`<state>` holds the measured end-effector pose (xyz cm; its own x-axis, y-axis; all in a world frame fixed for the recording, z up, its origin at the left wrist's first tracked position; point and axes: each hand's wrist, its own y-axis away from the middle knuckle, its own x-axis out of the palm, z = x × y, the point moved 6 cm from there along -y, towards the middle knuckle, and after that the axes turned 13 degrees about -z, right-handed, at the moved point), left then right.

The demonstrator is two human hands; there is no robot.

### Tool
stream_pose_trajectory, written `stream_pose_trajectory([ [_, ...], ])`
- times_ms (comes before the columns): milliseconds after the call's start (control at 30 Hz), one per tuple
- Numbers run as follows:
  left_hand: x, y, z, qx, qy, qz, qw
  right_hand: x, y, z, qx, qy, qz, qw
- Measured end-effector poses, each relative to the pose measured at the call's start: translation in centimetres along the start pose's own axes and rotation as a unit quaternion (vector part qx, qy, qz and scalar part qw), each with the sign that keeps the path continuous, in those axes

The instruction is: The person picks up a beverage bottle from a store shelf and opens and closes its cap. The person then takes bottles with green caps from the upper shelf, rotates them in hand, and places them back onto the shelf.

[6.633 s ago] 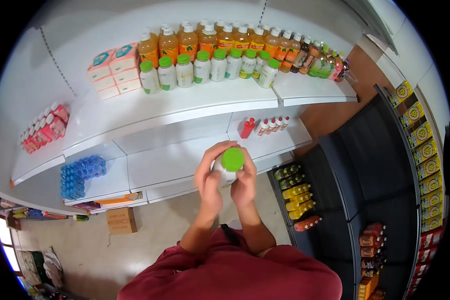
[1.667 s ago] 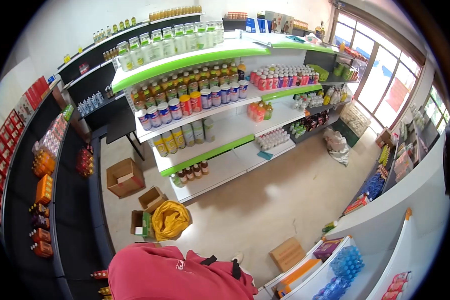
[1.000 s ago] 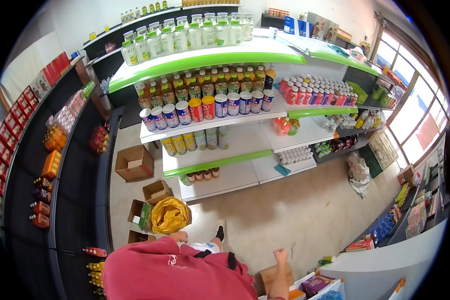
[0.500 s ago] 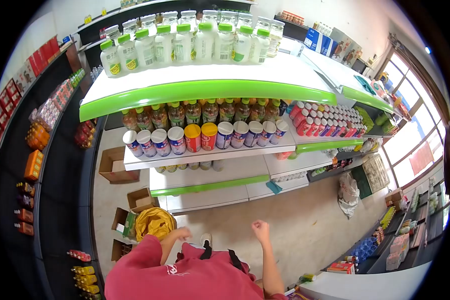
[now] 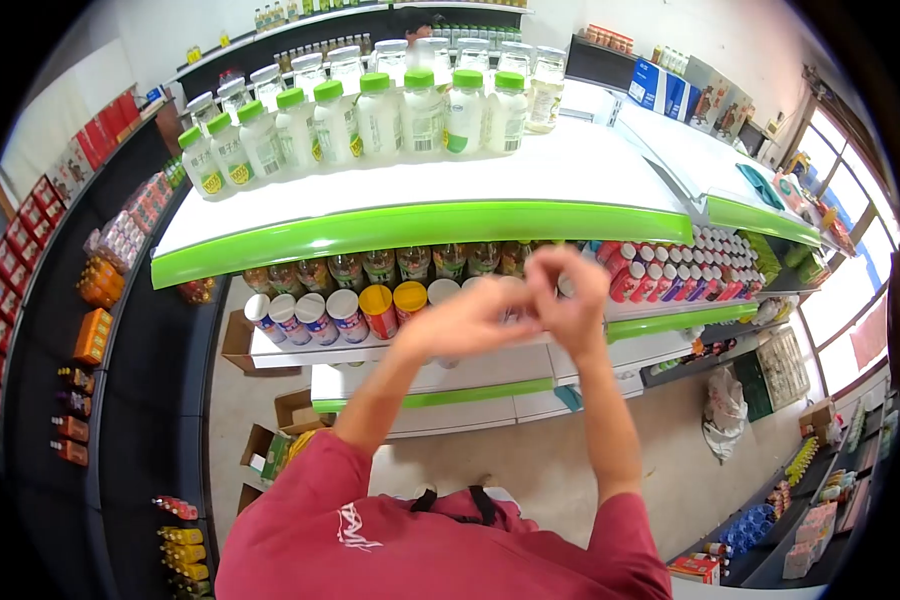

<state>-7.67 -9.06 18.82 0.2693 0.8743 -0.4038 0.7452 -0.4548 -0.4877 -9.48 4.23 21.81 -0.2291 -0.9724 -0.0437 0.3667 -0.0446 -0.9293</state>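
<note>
My left hand (image 5: 468, 322) is raised in front of the middle shelf, its fingers stretched toward my right hand and slightly blurred. My right hand (image 5: 568, 292) meets it at the fingertips with fingers curled in; whether anything small is inside, I cannot make out. Behind the hands stands a row of canisters with white lids (image 5: 346, 315) and two with yellow lids (image 5: 378, 312), partly hidden by my hands. Dark drink bottles (image 5: 380, 267) stand behind them. On the top shelf (image 5: 390, 190), green-capped bottles of cloudy drink (image 5: 378, 115) form a row, with clear bottles (image 5: 546, 92) behind.
Red-and-white cans (image 5: 625, 280) fill the shelf section to the right. Cardboard boxes (image 5: 295, 410) lie on the floor at left. A stocked dark rack (image 5: 140, 400) runs along the left side. A plastic bag (image 5: 725, 415) and a green crate (image 5: 755, 385) rest at right.
Both hands have risen from near my body and come together before the shelf. My view has shifted, and I stand closer to the shelf, covering most of the yellow bag.
</note>
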Motion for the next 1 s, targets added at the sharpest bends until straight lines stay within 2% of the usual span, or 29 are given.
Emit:
stream_pose_trajectory([
  [33,-1.4,-2.2,-1.5,-0.001,-0.011,-0.017,1.0,-0.2,-2.3,-0.6,-0.014,0.014,-0.027,0.999],
  [100,-4.5,-6.3,-0.8,-0.037,-0.037,-0.128,0.99,0.1,-7.0,-2.7,-0.001,-0.007,-0.072,0.997],
  [133,-6.3,-8.5,-1.6,0.061,-0.097,-0.232,0.966,0.6,-9.1,-4.7,0.011,-0.031,-0.096,0.995],
  [167,-7.7,-10.1,-2.4,0.158,-0.155,-0.33,0.918,1.4,-11.0,-7.3,0.068,-0.04,-0.11,0.991],
  [200,-9.1,-11.7,-2.0,0.156,-0.169,-0.384,0.894,2.3,-12.8,-9.4,0.113,-0.046,-0.118,0.986],
  [267,-11.2,-13.8,-1.5,0.153,-0.194,-0.487,0.838,4.1,-15.5,-12.7,0.116,0.0,-0.104,0.988],
  [300,-11.1,-14.5,-1.0,0.125,-0.199,-0.479,0.846,5.2,-16.1,-14.1,0.106,0.016,-0.112,0.988],
  [367,-10.9,-15.3,0.3,0.072,-0.208,-0.464,0.858,7.6,-15.9,-17.5,0.151,0.028,-0.07,0.986],
  [400,-10.6,-15.3,1.0,0.087,-0.253,-0.449,0.853,8.3,-15.5,-17.8,0.178,-0.016,-0.027,0.984],
  [500,-9.1,-14.4,2.4,-0.024,-0.328,-0.386,0.862,8.6,-14.6,-16.6,0.179,-0.041,0.01,0.983],
  [533,-9.0,-14.5,2.9,-0.003,-0.322,-0.363,0.874,8.5,-14.4,-16.0,0.179,-0.027,0.039,0.983],
  [633,-9.0,-14.8,3.1,-0.026,-0.349,-0.356,0.866,9.0,-13.7,-15.6,0.154,-0.028,0.115,0.981],
  [733,-9.3,-14.6,3.1,0.03,-0.38,-0.362,0.85,9.2,-13.4,-16.4,0.106,0.071,0.135,0.983],
  [800,-9.3,-14.4,2.9,0.031,-0.334,-0.377,0.864,8.6,-13.5,-16.2,0.12,0.087,0.14,0.979],
  [933,-9.6,-13.9,1.9,0.023,-0.288,-0.4,0.87,7.9,-13.7,-15.0,0.122,0.112,0.122,0.979],
  [1000,-9.8,-13.8,1.5,0.043,-0.266,-0.426,0.863,7.7,-13.6,-14.4,0.151,0.051,0.128,0.979],
])
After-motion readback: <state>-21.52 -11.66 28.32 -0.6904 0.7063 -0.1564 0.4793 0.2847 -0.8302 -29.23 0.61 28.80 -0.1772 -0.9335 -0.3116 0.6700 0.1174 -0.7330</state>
